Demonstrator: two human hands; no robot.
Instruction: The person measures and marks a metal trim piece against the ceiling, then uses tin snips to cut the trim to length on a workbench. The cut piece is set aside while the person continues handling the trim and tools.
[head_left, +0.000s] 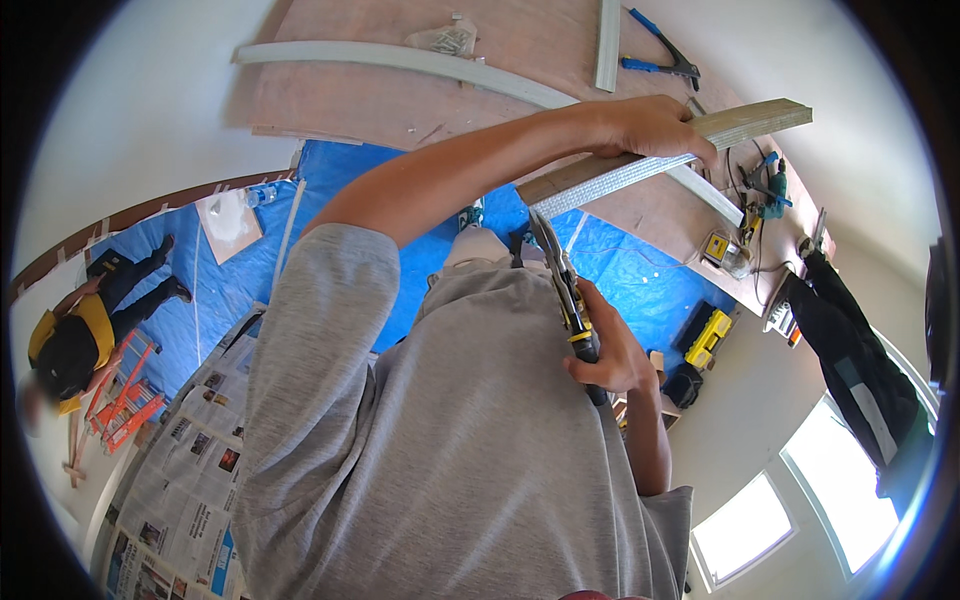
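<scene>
My left hand (675, 135) grips a long channel-like strip (760, 120), silvery on its lower face and brownish-grey on top, held at a slant above the plywood surface. Lower down, in front of my grey shirt, my right hand (615, 345) is closed around metal snips (565, 290) with yellow and black handles. The snips point up, their jaws at the strip's left end; whether they bite into it I cannot tell.
The plywood surface (350, 90) bears metal strips (606, 40), a blue-handled tool (680, 65) and a green drill (775, 195). Blue sheeting (235, 300) covers the floor, with a yellow toolbox (708, 335) at right. A person (70, 340) is beside an orange ladder (130, 400); dark-clothed limbs (840, 340) are at right.
</scene>
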